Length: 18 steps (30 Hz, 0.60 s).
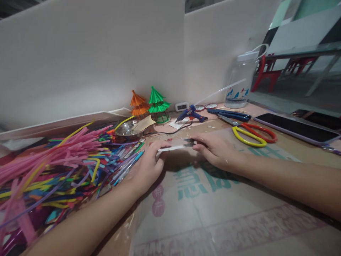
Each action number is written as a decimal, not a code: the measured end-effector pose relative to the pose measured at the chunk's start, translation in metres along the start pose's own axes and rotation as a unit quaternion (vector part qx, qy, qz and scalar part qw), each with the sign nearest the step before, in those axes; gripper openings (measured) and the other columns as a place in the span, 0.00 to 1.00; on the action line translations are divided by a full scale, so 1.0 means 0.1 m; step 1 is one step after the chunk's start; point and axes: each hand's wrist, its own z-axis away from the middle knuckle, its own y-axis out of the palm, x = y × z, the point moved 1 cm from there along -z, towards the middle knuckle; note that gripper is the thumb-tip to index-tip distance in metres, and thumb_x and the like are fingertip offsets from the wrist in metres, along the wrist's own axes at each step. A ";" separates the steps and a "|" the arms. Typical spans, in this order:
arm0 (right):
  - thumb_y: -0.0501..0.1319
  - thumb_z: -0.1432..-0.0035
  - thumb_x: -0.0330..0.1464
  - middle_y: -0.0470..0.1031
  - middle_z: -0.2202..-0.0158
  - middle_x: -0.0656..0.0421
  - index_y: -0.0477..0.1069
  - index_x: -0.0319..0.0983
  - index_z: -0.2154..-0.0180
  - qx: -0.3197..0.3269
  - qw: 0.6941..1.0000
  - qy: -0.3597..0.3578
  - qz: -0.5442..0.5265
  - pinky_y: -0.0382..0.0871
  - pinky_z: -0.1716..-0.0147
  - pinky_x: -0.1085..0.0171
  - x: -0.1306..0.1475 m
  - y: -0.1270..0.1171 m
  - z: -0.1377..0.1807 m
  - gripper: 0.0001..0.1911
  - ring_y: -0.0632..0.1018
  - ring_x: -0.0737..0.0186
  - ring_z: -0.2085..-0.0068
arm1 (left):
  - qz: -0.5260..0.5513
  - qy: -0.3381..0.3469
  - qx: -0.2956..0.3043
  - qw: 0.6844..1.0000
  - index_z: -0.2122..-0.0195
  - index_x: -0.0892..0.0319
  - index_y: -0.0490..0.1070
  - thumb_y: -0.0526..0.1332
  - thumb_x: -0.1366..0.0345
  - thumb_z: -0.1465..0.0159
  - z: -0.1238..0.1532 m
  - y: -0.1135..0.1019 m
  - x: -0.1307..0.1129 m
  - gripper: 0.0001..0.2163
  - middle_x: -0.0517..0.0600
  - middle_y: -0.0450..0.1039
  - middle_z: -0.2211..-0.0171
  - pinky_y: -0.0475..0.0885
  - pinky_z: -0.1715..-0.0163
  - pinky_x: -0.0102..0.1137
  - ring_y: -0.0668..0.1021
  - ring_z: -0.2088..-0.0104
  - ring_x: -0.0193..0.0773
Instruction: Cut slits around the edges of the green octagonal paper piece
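In the middle of the frame, the left hand (147, 165) and right hand (214, 149) pinch a white straw (172, 148). It looks whole, not cut. Two little straw towers (151, 105) stand finished behind.

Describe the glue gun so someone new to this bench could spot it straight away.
Start at the white partition wall and find the green paper pagoda at its foot. Just right of it lies the glue gun, on the cardboard-covered table. It is the only blue pistol-shaped tool with an orange tip and a black cord.
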 end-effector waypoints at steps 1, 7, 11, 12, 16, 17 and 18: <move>0.50 0.30 0.41 0.81 0.61 0.50 0.75 0.37 0.53 0.000 1.000 -0.002 -0.003 0.68 0.64 0.59 0.00 0.00 0.00 0.19 0.79 0.51 0.61 | 0.002 -0.002 -0.001 1.000 0.53 0.56 0.71 0.55 0.71 0.33 0.00 0.00 0.00 0.10 0.52 0.75 0.53 0.68 0.45 0.39 0.75 0.49 0.42; 0.52 0.33 0.41 0.78 0.65 0.54 0.72 0.36 0.53 -0.030 0.990 0.080 -0.110 0.65 0.69 0.62 -0.01 0.01 -0.02 0.18 0.76 0.57 0.68 | 0.081 -0.080 -0.024 0.993 0.55 0.56 0.71 0.59 0.62 0.33 0.00 0.05 -0.02 0.08 0.50 0.75 0.59 0.72 0.53 0.36 0.77 0.55 0.42; 0.59 0.39 0.41 0.73 0.71 0.59 0.71 0.38 0.61 -0.025 0.975 0.114 -0.190 0.62 0.73 0.66 0.01 0.04 -0.05 0.13 0.71 0.63 0.72 | 0.131 -0.151 -0.019 0.980 0.53 0.59 0.71 0.63 0.59 0.37 0.00 0.07 -0.06 0.14 0.51 0.77 0.59 0.73 0.58 0.34 0.79 0.59 0.42; 0.59 0.40 0.40 0.70 0.74 0.61 0.71 0.38 0.65 -0.020 0.974 0.121 -0.191 0.60 0.74 0.66 0.02 0.04 -0.06 0.11 0.68 0.64 0.74 | 0.133 -0.152 -0.016 0.979 0.53 0.60 0.71 0.64 0.58 0.38 0.00 0.06 -0.07 0.16 0.52 0.77 0.58 0.73 0.58 0.34 0.79 0.59 0.42; 0.59 0.39 0.39 0.66 0.77 0.63 0.69 0.39 0.70 -0.018 0.979 0.105 -0.175 0.55 0.75 0.66 0.03 0.07 -0.04 0.12 0.65 0.66 0.75 | 0.117 -0.138 -0.008 0.983 0.55 0.61 0.73 0.67 0.53 0.41 -0.01 0.03 -0.10 0.19 0.53 0.78 0.60 0.73 0.59 0.34 0.78 0.60 0.42; 0.59 0.39 0.38 0.68 0.76 0.62 0.71 0.38 0.68 -0.020 0.981 0.090 -0.171 0.56 0.74 0.66 0.03 0.07 -0.03 0.10 0.66 0.65 0.74 | 0.120 -0.139 -0.009 0.983 0.56 0.61 0.74 0.68 0.53 0.41 -0.01 0.03 -0.10 0.18 0.52 0.78 0.62 0.74 0.61 0.33 0.78 0.61 0.42; 0.59 0.39 0.37 0.70 0.74 0.61 0.72 0.38 0.65 -0.021 0.983 0.076 -0.166 0.57 0.74 0.66 0.03 0.06 -0.02 0.09 0.67 0.65 0.73 | 0.128 -0.139 -0.013 0.982 0.56 0.60 0.74 0.68 0.53 0.42 -0.01 0.04 -0.09 0.18 0.51 0.78 0.63 0.74 0.62 0.32 0.78 0.62 0.41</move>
